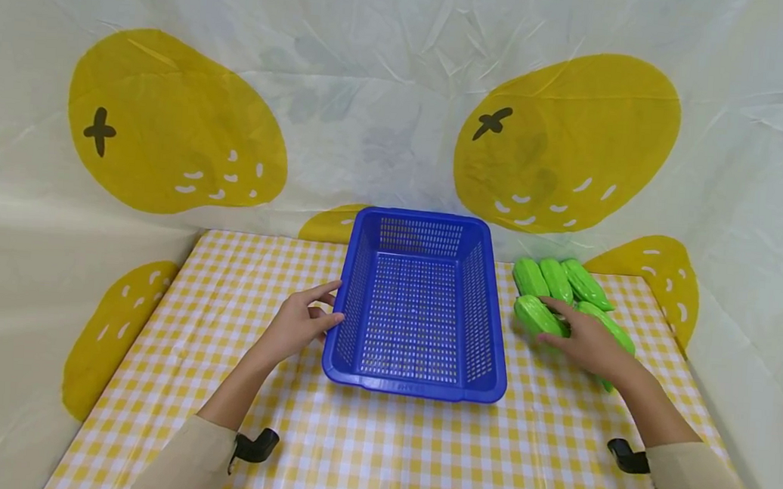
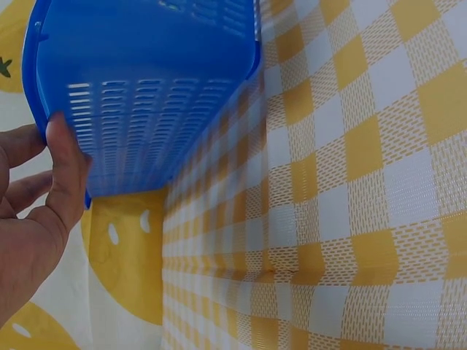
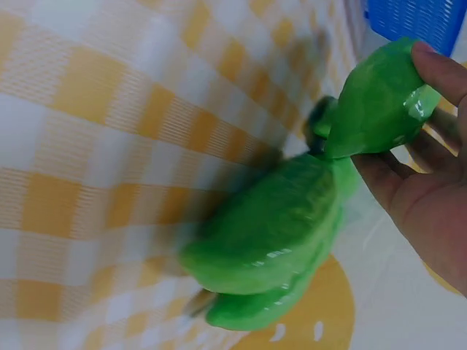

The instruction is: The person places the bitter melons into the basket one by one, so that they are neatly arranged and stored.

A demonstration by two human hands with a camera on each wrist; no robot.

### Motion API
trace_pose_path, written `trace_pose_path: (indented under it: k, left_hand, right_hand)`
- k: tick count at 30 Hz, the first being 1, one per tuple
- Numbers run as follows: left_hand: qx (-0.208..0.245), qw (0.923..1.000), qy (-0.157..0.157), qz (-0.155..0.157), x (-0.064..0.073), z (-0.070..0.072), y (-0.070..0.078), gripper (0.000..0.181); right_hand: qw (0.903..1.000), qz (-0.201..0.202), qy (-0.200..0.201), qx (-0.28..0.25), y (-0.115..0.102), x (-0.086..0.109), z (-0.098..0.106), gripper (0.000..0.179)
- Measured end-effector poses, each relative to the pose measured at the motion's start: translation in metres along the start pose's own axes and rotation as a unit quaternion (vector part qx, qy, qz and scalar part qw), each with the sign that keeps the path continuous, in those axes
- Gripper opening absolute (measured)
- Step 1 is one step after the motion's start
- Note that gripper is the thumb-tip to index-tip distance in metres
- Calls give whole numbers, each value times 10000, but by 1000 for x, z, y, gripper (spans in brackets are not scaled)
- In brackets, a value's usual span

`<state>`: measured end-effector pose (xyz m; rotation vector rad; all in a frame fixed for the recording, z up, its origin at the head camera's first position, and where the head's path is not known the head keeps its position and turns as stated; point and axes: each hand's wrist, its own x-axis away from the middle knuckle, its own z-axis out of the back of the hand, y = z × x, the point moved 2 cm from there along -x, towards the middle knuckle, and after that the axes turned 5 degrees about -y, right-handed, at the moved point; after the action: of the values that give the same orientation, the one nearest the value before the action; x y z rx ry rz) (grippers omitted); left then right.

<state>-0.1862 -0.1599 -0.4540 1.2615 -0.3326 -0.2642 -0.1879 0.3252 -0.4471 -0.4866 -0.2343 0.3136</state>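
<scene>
A blue plastic basket (image 1: 412,388) with slotted walls stands on the table. My left hand (image 1: 297,321) holds its left rim, thumb and index fingertips at the edge; the left wrist view shows the thumb (image 2: 67,171) by the slotted outer wall (image 2: 139,117). To the right, my right hand (image 1: 589,338) grips a glossy green gourd-like vegetable (image 1: 535,315) between thumb and fingers. In the right wrist view this vegetable (image 3: 379,102) is raised over similar ones (image 3: 270,226). Part of the pile is hidden under the right hand.
More green vegetables (image 1: 556,280) lie behind the right hand, near the table's back edge. A yellow-and-white checked cloth (image 1: 417,458) covers the table. Behind and at the sides hangs a pale sheet (image 1: 373,122) with large yellow fruit prints.
</scene>
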Motion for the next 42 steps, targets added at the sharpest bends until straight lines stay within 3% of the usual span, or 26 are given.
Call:
trace_pose_path:
  k: [10, 16, 21, 30, 36, 42]
  left_hand:
    - [-57, 10000, -48, -47, 1, 0, 4, 64]
    - [-43, 10000, -21, -16, 2, 1, 3, 63]
    - [-36, 10000, -23, 50, 2, 1, 3, 64]
    - [-80, 10000, -21, 32, 1, 3, 3, 64]
    - [-13, 10000, -81, 11, -1, 2, 3, 64]
    - [18, 9999, -99, 26, -1, 2, 6, 65]
  right_hand:
    - [9990, -356, -256, -118, -10, -2, 29, 73]
    - [9991, -324, -280, -9, -23, -8, 38, 74]
    - [9993, -153, -343, -25, -34, -15, 43, 73]
    - [9979, 495, -401, 65, -67, -31, 53, 69]
    - [9955, 775, -439, 311, -81, -48, 50, 66]
    - [9927, 928, -732, 255, -93, -64, 44, 63]
